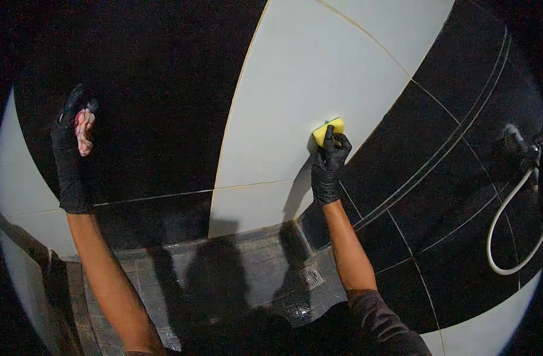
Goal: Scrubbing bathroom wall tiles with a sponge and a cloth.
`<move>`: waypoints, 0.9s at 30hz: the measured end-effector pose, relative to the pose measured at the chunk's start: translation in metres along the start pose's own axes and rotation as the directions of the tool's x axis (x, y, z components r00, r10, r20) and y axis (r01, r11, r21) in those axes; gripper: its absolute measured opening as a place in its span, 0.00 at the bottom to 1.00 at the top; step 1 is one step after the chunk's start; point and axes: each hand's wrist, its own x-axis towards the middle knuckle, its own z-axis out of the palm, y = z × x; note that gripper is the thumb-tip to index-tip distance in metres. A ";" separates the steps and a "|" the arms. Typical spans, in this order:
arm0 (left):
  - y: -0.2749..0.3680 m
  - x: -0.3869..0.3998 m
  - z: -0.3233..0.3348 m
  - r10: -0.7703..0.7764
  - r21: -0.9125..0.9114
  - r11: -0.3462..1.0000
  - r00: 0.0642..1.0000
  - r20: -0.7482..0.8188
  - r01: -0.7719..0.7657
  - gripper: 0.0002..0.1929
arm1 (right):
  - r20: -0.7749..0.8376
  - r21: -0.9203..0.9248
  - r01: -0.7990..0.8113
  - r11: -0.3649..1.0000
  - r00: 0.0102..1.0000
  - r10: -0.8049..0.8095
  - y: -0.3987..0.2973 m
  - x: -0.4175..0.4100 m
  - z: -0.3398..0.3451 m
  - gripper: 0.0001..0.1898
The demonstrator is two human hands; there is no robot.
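Both hands wear black disposable gloves. My right hand (331,164) presses a yellow sponge (329,131) with a green scouring layer against the white wall tile (280,115). The green side faces the tile, and the fingers lie over the yellow side. On the left, my left hand (71,133) is raised in front of the black wall tiles (156,89). It holds a crumpled pink-and-white cloth (84,132) between thumb and fingers. Whether the left hand touches the wall cannot be told.
A white shower hose (491,240) hangs in a loop from a metal fitting (531,151) on the black wall at right. Below, the grey tiled floor (262,267) looks wet and has a square metal drain (312,276). Shadows of the arms fall on wall and floor.
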 end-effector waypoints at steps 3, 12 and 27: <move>0.000 0.000 0.001 0.007 0.012 1.000 1.000 0.003 -0.007 0.23 | 0.023 -0.012 -0.013 1.000 1.000 0.013 -0.001 0.001 -0.001 0.36; 0.004 0.001 0.003 0.032 0.051 0.998 0.999 0.007 -0.033 0.23 | 0.042 0.018 0.017 1.000 0.999 -0.018 -0.005 0.002 -0.005 0.36; 0.006 -0.009 0.005 0.066 0.114 0.991 0.998 0.013 -0.067 0.23 | 0.043 0.016 0.018 1.000 0.999 -0.018 -0.007 0.003 -0.009 0.35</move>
